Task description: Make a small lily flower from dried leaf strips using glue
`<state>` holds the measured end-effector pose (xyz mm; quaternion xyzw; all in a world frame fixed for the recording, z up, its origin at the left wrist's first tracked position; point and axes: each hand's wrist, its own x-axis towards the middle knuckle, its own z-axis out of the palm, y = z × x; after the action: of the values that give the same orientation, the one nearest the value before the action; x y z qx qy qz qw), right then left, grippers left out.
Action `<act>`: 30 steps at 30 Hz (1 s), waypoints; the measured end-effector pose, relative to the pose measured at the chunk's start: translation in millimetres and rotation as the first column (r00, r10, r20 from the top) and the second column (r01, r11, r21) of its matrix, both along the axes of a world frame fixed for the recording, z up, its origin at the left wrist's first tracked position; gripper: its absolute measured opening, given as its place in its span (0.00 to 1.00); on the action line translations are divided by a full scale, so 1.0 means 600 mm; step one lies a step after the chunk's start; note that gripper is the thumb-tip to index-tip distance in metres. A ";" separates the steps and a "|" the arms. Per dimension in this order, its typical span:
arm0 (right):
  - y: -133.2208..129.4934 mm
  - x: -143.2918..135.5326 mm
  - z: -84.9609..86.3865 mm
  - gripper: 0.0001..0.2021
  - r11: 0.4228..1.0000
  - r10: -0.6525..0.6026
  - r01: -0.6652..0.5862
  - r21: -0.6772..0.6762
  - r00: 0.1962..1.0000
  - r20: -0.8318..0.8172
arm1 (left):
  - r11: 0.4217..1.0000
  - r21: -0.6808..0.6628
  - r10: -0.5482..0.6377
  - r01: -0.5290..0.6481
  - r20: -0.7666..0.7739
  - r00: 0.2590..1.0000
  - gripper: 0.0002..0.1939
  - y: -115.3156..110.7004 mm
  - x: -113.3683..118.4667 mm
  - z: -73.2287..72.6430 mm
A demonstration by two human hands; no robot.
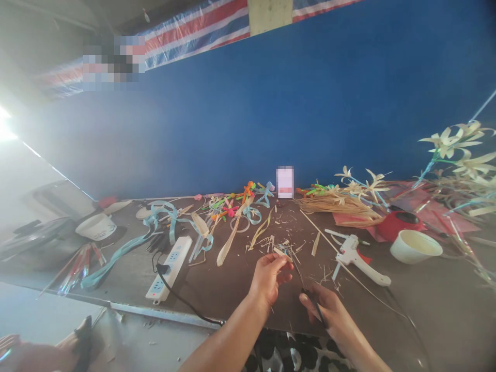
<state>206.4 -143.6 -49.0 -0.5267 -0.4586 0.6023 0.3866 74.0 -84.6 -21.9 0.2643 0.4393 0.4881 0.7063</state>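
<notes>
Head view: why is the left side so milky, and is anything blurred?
In the head view, a bright light at the left edge likely washes out the blue wall there; also in the head view, coarse blocks mask the pale panel, while the left hand looks fairly clear.

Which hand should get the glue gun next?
Probably the right hand: the glue gun is closer to it than to the left hand, though the right holds a dark tool.
</notes>
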 end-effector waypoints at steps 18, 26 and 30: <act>-0.004 0.015 0.003 0.18 0.998 -0.015 0.013 -0.060 1.000 -0.022 | 0.997 0.028 -0.077 0.077 0.000 0.997 0.11 0.008 -0.015 -0.011; -0.025 0.034 0.002 0.20 0.977 -0.103 0.035 -0.209 0.941 -0.324 | 0.985 0.028 -0.169 0.169 0.014 0.985 0.10 0.017 -0.032 -0.008; -0.041 0.041 -0.007 0.18 0.983 -0.152 0.092 -0.161 0.895 -0.419 | 0.977 0.036 -0.211 0.210 0.022 0.977 0.10 0.022 -0.041 -0.001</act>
<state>231.2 -168.3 -53.0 -0.4344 -0.2858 0.7081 0.4778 49.7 -71.5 -22.4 0.3151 0.3915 0.4211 0.7551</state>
